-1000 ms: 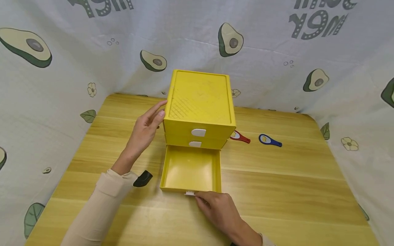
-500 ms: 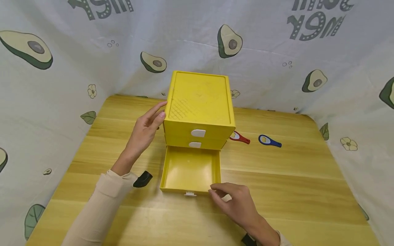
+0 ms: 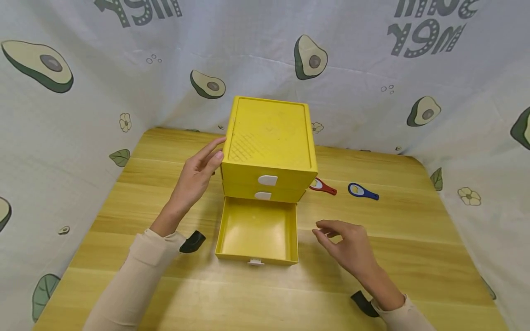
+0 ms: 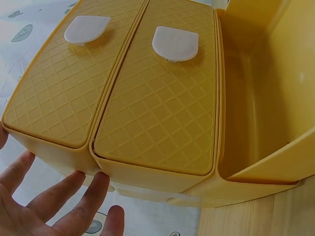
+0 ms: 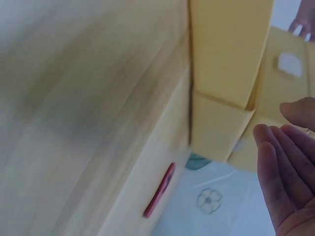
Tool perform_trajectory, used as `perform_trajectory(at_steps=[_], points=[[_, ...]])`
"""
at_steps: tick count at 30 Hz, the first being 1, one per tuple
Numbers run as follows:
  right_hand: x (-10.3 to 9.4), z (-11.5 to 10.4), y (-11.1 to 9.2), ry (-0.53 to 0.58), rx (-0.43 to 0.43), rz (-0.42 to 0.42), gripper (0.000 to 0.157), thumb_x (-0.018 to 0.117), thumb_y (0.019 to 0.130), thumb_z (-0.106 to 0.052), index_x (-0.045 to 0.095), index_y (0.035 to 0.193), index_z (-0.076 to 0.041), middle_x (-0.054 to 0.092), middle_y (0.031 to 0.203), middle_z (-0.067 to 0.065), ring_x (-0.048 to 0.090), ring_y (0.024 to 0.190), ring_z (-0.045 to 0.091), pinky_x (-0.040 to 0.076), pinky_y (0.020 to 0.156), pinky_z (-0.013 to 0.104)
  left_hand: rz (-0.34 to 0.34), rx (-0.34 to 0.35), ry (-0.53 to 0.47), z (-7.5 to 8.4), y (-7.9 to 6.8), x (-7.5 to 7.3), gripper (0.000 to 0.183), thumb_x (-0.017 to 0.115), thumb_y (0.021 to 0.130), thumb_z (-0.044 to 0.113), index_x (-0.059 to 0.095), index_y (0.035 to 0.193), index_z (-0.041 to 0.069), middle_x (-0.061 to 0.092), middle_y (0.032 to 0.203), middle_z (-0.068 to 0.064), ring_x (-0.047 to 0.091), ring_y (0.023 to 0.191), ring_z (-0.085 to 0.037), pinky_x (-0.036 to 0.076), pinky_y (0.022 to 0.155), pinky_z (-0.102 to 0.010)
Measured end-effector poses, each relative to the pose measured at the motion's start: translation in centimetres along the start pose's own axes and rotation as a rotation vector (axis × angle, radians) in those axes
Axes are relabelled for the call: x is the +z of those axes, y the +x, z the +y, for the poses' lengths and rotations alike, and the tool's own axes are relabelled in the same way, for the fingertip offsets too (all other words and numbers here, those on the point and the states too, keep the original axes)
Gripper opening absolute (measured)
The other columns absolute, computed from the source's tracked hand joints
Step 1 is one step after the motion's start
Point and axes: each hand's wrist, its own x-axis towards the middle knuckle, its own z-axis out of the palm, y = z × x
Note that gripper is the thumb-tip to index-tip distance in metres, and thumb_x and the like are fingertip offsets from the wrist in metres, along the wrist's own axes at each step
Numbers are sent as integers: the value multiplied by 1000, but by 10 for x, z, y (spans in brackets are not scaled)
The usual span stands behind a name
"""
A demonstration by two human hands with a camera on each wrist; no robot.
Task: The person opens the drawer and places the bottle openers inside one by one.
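A yellow cabinet (image 3: 271, 133) of three stacked drawers stands at the middle of the table. Its bottom drawer (image 3: 257, 232) is pulled out towards me, and the bare floor of it shows. White tabs mark the drawer fronts, including the bottom drawer's tab (image 3: 256, 262). My left hand (image 3: 193, 177) rests on the cabinet's left side; the left wrist view shows its fingertips (image 4: 101, 179) spread against the yellow wall. Right of the drawer, my right hand (image 3: 349, 243) hovers apart from it, fingers loosely bent and holding nothing.
A red-rimmed paddle-shaped thing (image 3: 325, 186) lies right of the cabinet, partly hidden by it. Farther right is a similar blue one (image 3: 363, 191). The wooden table (image 3: 406, 257) meets a white cloth (image 3: 256, 50) printed with avocados behind.
My right hand has let go of the bottom drawer's white tab and moved right and away from the drawer. My left hand and the cabinet stay where they were.
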Motion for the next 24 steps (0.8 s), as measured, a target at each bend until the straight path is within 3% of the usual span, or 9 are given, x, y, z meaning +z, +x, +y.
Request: perform_trajectory(at_steps=[8, 17, 24], points=[[-4, 41, 10, -95, 73, -80, 21, 85, 78, -9, 78, 96, -1, 77, 84, 8, 73, 66, 17, 58, 57, 32, 2, -10, 11, 1, 0, 1, 44, 48, 107, 36, 46, 151, 33, 51, 150, -2, 51, 135, -21, 44, 98, -47], [-4, 81, 38, -148, 69, -137, 21, 82, 83, -11, 76, 98, 2, 76, 83, 15, 72, 64, 27, 59, 57, 41, -3, -6, -3, 2, 0, 2, 45, 48, 107, 35, 46, 151, 32, 51, 151, 0, 51, 134, -20, 44, 97, -45], [3, 115, 55, -126, 148, -261, 22, 79, 87, -17, 77, 102, -1, 76, 92, 14, 73, 80, 31, 60, 68, 45, 2, -3, -7, 2, 0, 3, 44, 48, 107, 34, 46, 151, 32, 53, 149, -2, 52, 133, -21, 43, 96, -44]])
